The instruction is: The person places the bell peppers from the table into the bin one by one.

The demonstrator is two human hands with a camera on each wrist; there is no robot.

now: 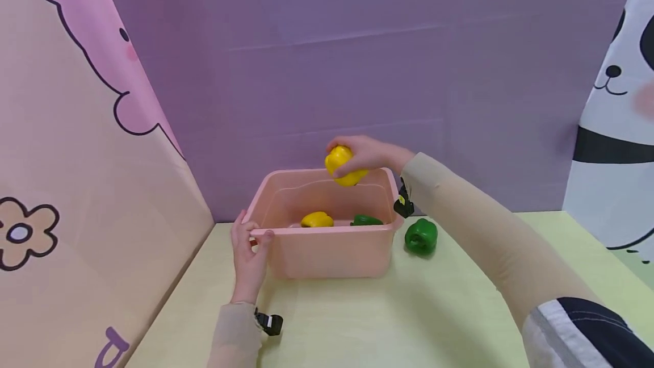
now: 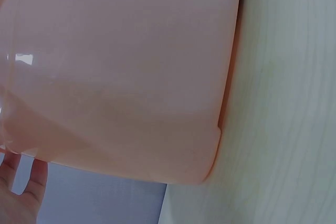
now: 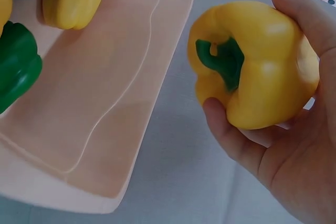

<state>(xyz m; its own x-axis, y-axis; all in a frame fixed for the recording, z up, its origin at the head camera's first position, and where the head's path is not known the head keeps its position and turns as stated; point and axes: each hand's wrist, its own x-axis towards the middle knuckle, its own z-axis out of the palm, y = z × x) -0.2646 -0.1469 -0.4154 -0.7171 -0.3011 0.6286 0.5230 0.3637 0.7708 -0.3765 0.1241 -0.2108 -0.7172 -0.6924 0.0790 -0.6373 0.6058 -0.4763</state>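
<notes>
A pink plastic bin point(image 1: 327, 254) stands on the table against the back wall. My left hand point(image 1: 250, 260) grips its front left corner, with the thumb over the rim and fingers along the outer side. In the left wrist view, fingertips point(image 2: 38, 177) touch the bin's edge. My right hand point(image 1: 365, 154) holds a yellow bell pepper point(image 1: 339, 159) above the bin's back rim; the right wrist view shows its green stem point(image 3: 227, 61). Inside the bin lie a yellow bell pepper point(image 1: 317, 220) and a green bell pepper point(image 1: 365, 220), with more peppers showing in the right wrist view.
Another green bell pepper point(image 1: 421, 237) sits on the pale wood table point(image 1: 347, 322), just right of the bin. A purple cloth wall point(image 1: 327, 72) rises close behind the bin. Printed cartoon panels point(image 1: 76, 158) flank the table on both sides.
</notes>
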